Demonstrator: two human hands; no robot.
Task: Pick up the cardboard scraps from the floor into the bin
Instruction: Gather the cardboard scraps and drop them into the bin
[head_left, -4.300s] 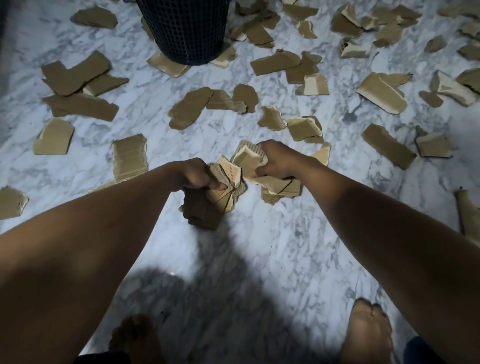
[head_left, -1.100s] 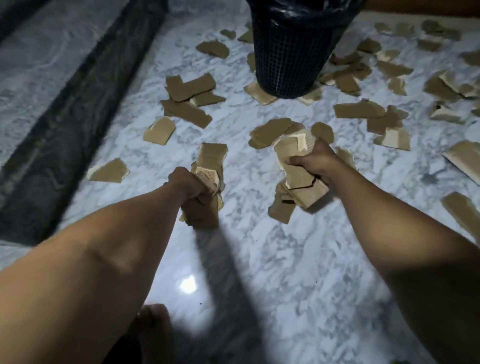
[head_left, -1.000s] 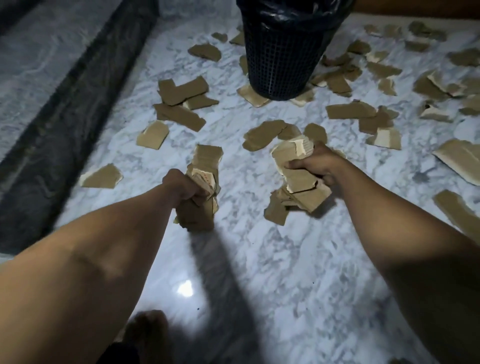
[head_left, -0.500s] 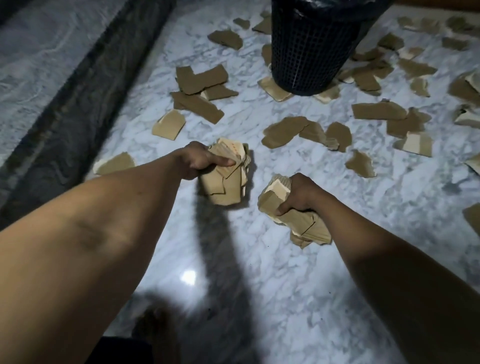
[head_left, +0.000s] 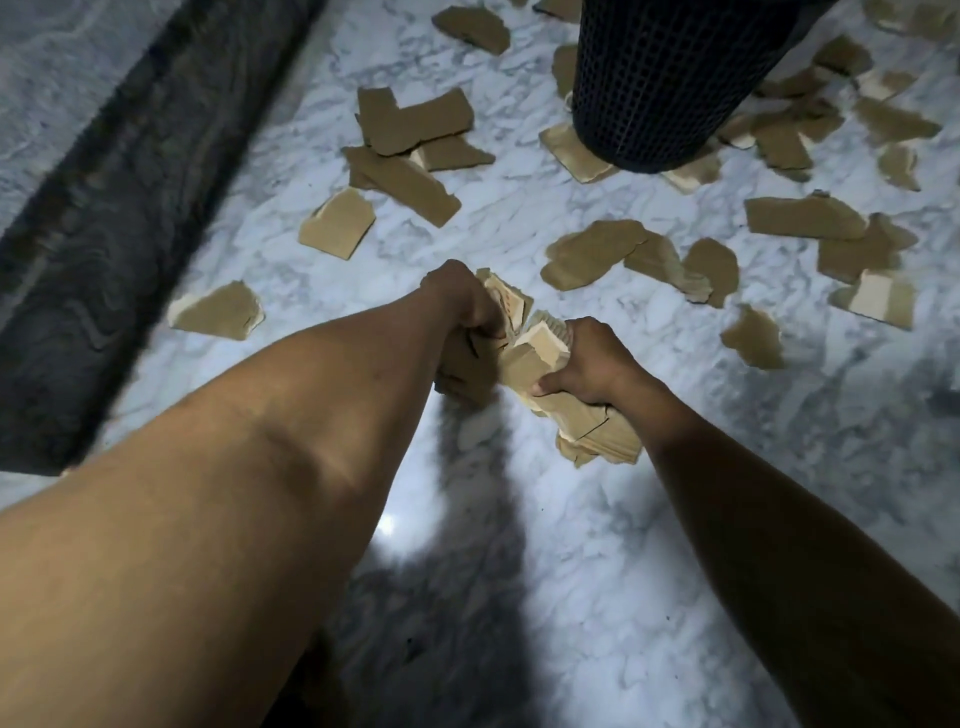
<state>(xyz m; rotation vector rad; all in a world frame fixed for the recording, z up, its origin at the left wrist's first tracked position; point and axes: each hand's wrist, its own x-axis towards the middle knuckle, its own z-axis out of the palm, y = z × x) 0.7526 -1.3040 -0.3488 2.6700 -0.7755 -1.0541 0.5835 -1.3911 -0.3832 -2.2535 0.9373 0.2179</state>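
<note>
Torn brown corrugated cardboard scraps (head_left: 410, 195) litter the white marble floor (head_left: 779, 415) around the black mesh bin (head_left: 660, 88); left hand (head_left: 460, 306) and right hand (head_left: 592, 364) each clench a wad, knuckles together

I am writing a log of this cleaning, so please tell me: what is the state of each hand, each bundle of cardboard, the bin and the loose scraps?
Left hand: grip closed on a cardboard bundle.
Left bundle: held above the floor.
Right hand: grip closed on a second bundle.
Right bundle: held, touching the left bundle.
Mesh bin: upright on the floor.
Loose scraps: lying flat on the marble floor.
</note>
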